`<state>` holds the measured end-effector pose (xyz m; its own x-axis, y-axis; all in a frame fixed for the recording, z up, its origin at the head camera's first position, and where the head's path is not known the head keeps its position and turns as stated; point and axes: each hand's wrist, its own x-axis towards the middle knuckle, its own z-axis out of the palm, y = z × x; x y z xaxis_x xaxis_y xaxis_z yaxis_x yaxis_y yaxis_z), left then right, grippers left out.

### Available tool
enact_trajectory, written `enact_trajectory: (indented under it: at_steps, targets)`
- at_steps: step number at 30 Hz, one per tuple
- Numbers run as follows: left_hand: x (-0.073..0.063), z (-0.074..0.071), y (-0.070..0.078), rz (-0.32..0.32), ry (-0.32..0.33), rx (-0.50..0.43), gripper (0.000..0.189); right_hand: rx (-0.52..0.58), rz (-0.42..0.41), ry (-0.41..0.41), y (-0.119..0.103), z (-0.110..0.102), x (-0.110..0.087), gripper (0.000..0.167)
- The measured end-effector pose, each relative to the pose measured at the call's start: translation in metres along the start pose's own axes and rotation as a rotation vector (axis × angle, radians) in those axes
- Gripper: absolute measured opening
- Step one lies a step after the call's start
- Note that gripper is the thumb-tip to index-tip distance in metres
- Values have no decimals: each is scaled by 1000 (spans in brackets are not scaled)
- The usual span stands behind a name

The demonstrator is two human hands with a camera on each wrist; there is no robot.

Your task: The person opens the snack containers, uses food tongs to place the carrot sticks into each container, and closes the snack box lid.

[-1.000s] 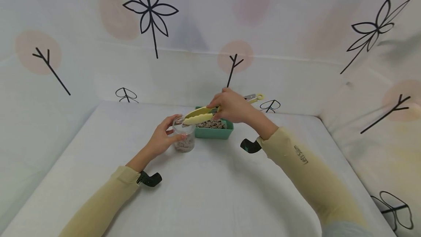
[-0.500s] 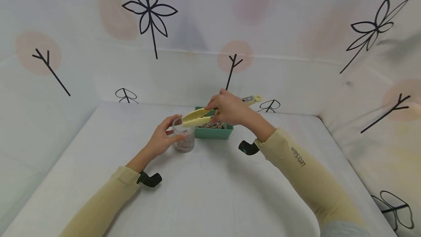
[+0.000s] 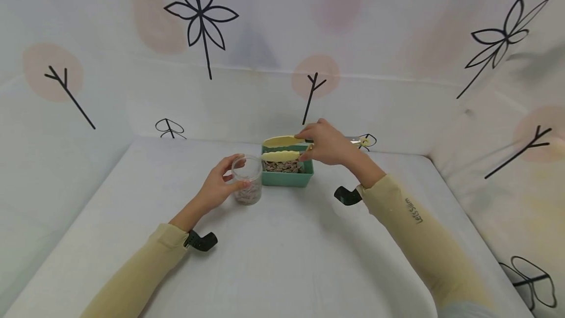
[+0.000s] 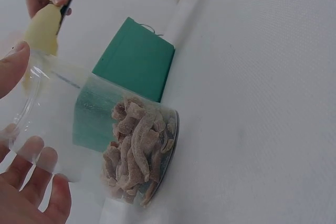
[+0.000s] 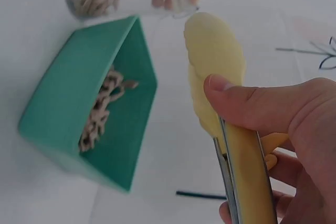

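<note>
My left hand grips a clear, lidless jar that stands on the table, thumb on the near side and fingers round the far side. Greyish-brown strips fill its lower part in the left wrist view. In my right hand is a pair of yellow-tipped tongs with metal arms. Their two tips are spread apart above the green box, and nothing shows between them. More of the same strips lie inside that box, just right of the jar.
The white-covered table extends in front of the jar and box. A white cloth wall with black plant drawings rises close behind them. Each wrist carries a black camera mount, such as the one on the left.
My right hand has moved right, bringing the tongs from the jar's mouth to over the green box. Their tips have spread wider. My left hand and the jar stay in place.
</note>
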<state>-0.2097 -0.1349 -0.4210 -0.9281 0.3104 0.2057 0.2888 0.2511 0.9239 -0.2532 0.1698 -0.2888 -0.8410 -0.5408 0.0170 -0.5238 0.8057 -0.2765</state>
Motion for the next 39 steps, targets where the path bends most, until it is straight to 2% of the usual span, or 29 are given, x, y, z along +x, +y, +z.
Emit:
enact_trajectory:
  at_steps: [5,10,16,21,27,35,39]
  targets:
    - [0,1,-2,7,-3,5,74,-64,62,-41,18,4,-2,62]
    - [-1,1,-1,11,0,7,74,-177,107,-96,25,7,-2,59]
    - [-1,2,-2,8,-3,3,75,-325,131,-192,21,7,4,59]
    - [-1,2,-2,6,-6,1,75,-395,139,-263,11,9,12,47]
    - [-1,0,-2,-6,-2,4,74,-401,133,-269,10,17,19,39]
    - [-1,1,11,-25,-17,28,74,-331,143,-245,18,26,22,49]
    - [0,1,8,-23,-13,26,74,-287,133,-237,24,27,24,48]
